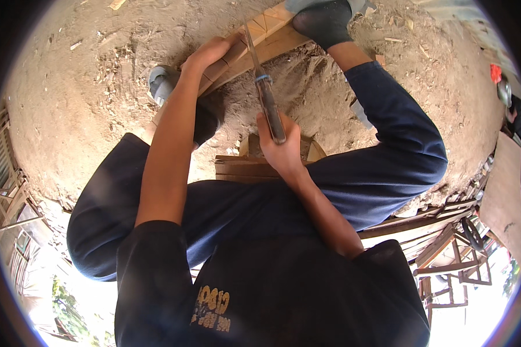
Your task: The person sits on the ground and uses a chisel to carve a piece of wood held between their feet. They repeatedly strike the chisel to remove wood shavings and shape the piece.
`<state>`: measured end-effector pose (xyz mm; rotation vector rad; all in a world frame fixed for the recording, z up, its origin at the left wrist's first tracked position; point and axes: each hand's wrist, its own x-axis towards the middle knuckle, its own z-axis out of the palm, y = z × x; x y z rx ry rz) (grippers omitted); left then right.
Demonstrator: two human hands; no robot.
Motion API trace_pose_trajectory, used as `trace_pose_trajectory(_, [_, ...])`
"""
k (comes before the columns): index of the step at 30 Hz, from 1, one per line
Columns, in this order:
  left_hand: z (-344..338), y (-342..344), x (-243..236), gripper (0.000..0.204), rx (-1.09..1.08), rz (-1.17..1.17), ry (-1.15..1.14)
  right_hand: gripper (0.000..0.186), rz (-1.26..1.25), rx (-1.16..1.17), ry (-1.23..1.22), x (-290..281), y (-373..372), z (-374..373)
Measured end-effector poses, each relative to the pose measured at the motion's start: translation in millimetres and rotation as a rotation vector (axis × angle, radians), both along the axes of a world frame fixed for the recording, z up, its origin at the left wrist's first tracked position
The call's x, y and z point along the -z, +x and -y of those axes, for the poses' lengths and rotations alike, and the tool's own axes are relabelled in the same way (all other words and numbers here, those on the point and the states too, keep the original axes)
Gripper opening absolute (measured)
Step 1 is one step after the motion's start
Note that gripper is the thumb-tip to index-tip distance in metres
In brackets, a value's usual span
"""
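Observation:
My right hand (283,147) is closed around the dark handle of a hand saw (266,98), which has a blue band where the blade begins. The narrow blade points away from me, and its far end lies across a piece of wood (266,24) with slanting lines on its face. My left hand (208,55) grips that wood just left of the blade; its fingertips are partly hidden. Beneath and nearer to me runs a longer pale plank (275,46). My feet are at the two ends of the wood, the right one in a dark sock (324,23).
A low wooden seat (246,168) is under my legs. Wood chips are scattered over the dirt floor (98,75). A grey shoe (163,82) is beside my left forearm. At the right are stacked planks (414,225), a wooden frame (454,269) and a brown panel (503,185).

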<state>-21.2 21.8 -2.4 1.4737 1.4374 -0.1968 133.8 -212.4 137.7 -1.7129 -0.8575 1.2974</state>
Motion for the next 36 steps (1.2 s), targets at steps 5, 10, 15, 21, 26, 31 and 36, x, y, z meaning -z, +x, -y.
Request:
trace_pose_trajectory(5, [2.2, 6.5, -12.7, 0.09, 0.011, -0.023, -0.003, 0.025, 0.028, 0.031, 0.074, 4.4, -2.6, -6.0])
trace_pose_trajectory(10, [6.0, 2.5, -3.2, 0.091, -0.006, -0.013, 0.083, 0.025, 0.037, 0.023, 0.034, -0.4, -0.5, 2.9])
trace_pose_trajectory(15, [4.0, 3.6, -6.7, 0.093, 0.002, 0.015, 0.02, 0.024, 0.009, 0.035, 0.084, 8.1, -1.4, -8.0])
trace_pose_trajectory(21, [0.9, 3.5, -7.1, 0.093, -0.02, -0.032, 0.033, 0.025, 0.047, -0.004, 0.066, -1.2, 3.0, 0.5])
trace_pose_trajectory(26, [4.4, 1.4, -7.5, 0.093, -0.023, 0.045, 0.035, 0.025, 0.035, 0.019, 0.024, -3.2, 3.3, -6.3])
trace_pose_trajectory(31, [8.4, 2.9, -10.6, 0.093, -0.012, -0.005, 0.122, 0.026, 0.069, 0.025, 0.062, -7.0, 3.9, 7.2])
trace_pose_trajectory(36, [7.3, 3.9, -12.7, 0.093, 0.001, 0.019, 0.064, 0.027, 0.06, 0.034, 0.091, 7.4, -2.6, -13.8])
